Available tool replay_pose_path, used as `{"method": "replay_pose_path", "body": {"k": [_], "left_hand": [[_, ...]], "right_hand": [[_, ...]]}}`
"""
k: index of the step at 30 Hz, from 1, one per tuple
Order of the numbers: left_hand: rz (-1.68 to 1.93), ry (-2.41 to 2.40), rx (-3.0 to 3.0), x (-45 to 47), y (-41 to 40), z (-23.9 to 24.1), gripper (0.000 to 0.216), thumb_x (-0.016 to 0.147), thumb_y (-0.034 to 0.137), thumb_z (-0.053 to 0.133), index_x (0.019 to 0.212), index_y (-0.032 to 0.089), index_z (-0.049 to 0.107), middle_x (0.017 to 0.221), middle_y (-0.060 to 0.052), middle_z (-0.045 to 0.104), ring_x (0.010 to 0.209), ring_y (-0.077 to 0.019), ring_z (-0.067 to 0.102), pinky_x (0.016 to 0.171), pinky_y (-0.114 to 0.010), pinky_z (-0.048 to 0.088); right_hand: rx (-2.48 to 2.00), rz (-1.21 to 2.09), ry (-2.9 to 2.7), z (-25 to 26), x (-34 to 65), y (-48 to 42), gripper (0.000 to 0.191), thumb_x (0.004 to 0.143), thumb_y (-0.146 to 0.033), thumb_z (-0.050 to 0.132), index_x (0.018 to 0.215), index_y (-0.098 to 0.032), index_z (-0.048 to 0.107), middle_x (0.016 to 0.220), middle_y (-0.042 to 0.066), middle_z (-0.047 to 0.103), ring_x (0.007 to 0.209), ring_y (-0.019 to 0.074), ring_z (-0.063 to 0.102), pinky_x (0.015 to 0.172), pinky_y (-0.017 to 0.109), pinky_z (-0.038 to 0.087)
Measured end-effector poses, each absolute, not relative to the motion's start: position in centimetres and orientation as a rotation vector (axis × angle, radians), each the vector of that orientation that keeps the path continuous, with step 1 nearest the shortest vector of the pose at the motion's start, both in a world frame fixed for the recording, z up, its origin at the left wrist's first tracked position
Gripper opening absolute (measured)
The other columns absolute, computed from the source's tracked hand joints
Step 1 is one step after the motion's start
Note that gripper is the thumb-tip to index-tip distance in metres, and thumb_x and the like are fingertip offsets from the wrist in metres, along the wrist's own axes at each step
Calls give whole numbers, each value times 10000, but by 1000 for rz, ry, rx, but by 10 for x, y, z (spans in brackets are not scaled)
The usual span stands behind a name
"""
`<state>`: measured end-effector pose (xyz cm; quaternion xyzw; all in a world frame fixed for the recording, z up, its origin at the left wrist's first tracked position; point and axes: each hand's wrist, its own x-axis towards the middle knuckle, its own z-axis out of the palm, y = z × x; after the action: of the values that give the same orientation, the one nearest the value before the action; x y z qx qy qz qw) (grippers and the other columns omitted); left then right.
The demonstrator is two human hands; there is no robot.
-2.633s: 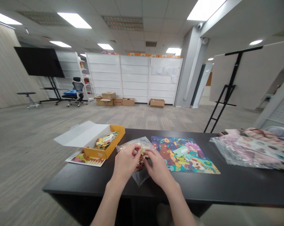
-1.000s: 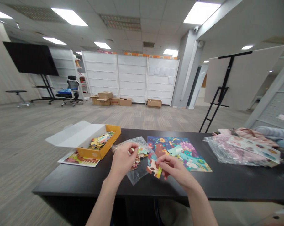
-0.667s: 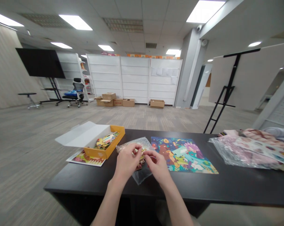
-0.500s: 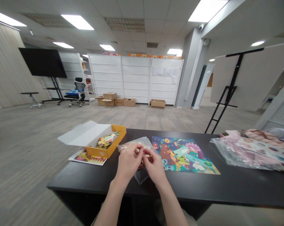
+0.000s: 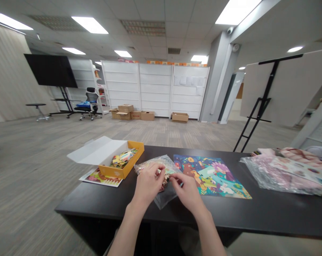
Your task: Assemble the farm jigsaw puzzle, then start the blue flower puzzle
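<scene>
Over a clear plastic bag (image 5: 165,201) on the table, my left hand (image 5: 150,179) is closed around a small bunch of puzzle pieces (image 5: 164,184). My right hand (image 5: 187,187) pinches with thumb and forefinger at the edge of a pale puzzle piece beside the bunch. The left fingers partly cover the pieces and the bag. To the right lies a colourful animal picture sheet (image 5: 211,176). An open yellow box (image 5: 118,172) on the left holds more loose puzzle pieces (image 5: 122,158).
A printed card (image 5: 102,177) lies partly under the yellow box on the black table (image 5: 97,202). Plastic-wrapped pink fabric (image 5: 278,174) is piled at the right end. Beyond the table stand a board on a black easel (image 5: 257,106), cardboard boxes (image 5: 147,116) and white shelving (image 5: 155,89).
My right hand has moved right and slightly down, away from my left, opening a gap in which the puzzle pieces show. My left hand stays nearly in place. The view has shifted slightly.
</scene>
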<state>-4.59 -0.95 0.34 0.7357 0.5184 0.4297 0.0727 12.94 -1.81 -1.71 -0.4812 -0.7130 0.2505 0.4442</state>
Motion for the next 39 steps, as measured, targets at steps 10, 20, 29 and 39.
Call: {"method": "replay_pose_path", "body": {"k": [10,20,29,39], "left_hand": [[992,1508,2236,-44,-5,-2,208,807,147,611,956,254,708,881,6,750,753,-177,681,676,-272,469],[1100,1650,2250,-42,-3,3,173,893,269,570,983,258,718,909,-7,770,800,-197,705,731,-297,487],[1145,1510,2183,-64,-2,8,188,804,386,684,898,229,728,775,0,746,697,-171,675,654,-269,489],[1273,1358,1945,-61,-6,16,212,813,405,663,823,201,722,746,-17,754,662,-165,678,605,-258,528]], "right_hand": [[-2012,-48,-1647,-48,258,-14,456,808,-478,654,1138,-166,685,1126,164,693,1042,331,644,882,389,455],[-2088,60,-1616,-55,292,-16,547,807,-432,635,1266,-136,644,1105,158,740,978,328,699,813,383,482],[-2071,33,-1534,-55,308,-18,386,740,-418,648,1033,-175,716,961,132,736,900,304,698,794,385,500],[-1603,481,-1215,-33,297,-21,343,602,-478,747,789,-206,651,813,62,705,642,217,661,601,328,507]]}}
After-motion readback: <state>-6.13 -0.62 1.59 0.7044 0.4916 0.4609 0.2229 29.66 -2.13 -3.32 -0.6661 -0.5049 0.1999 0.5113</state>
